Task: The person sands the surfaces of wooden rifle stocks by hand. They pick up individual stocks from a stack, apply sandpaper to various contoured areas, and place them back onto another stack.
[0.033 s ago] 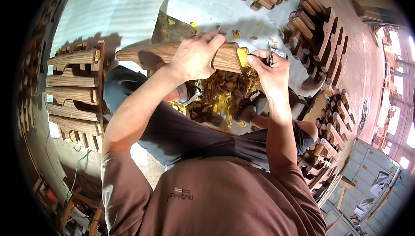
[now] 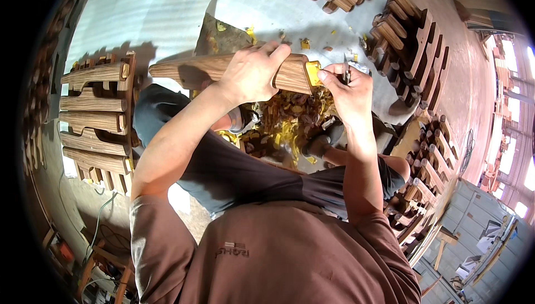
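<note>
I judge I'm stripping yellow tape (image 2: 313,72) off the wooden stock (image 2: 223,70): left hand (image 2: 252,73) clamps it, right hand (image 2: 348,89) pinches a small blade (image 2: 346,73); next needs careful peeling.

A long brown wooden piece (image 2: 223,70) with visible grain lay roughly level above the lap, tapering toward the left. Yellow tape (image 2: 313,72) covered its blunt right end. A small metal blade (image 2: 346,73) stood upright just beside the tape.
</note>
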A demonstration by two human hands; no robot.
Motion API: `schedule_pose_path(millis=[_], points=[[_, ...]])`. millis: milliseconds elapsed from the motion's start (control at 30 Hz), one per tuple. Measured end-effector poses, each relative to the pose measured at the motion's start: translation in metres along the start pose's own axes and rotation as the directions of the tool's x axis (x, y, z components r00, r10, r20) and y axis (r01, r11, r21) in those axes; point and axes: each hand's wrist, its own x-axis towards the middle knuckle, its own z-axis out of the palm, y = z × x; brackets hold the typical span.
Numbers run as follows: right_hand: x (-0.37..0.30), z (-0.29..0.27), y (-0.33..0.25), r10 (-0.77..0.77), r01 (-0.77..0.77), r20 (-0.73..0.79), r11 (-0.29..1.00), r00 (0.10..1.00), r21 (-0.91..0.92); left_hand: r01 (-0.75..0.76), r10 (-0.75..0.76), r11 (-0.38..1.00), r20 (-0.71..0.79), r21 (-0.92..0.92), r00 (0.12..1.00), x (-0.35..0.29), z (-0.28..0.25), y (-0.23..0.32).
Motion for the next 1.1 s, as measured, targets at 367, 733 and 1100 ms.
schedule_pose_path(millis=[367,733,1100], points=[[-0.006,-0.003,-0.012,-0.259,0.274,0.090,0.902,0.962,-0.333,0.044,-0.049,0.998,0.139,0.041,0.989,0.003,-0.005,0.004],[-0.022,-0.061,-0.063,-0.108,0.461,0.487,0.545,0.867,-0.700,0.043,-0.039,0.999,0.210,-0.016,0.977,0.004,0.002,-0.002],[-0.009,-0.022,-0.066,-0.048,0.569,0.572,0.195,0.819,-0.799,0.020,-0.003,0.998,0.276,-0.059,0.961,0.002,-0.001,0.000]])
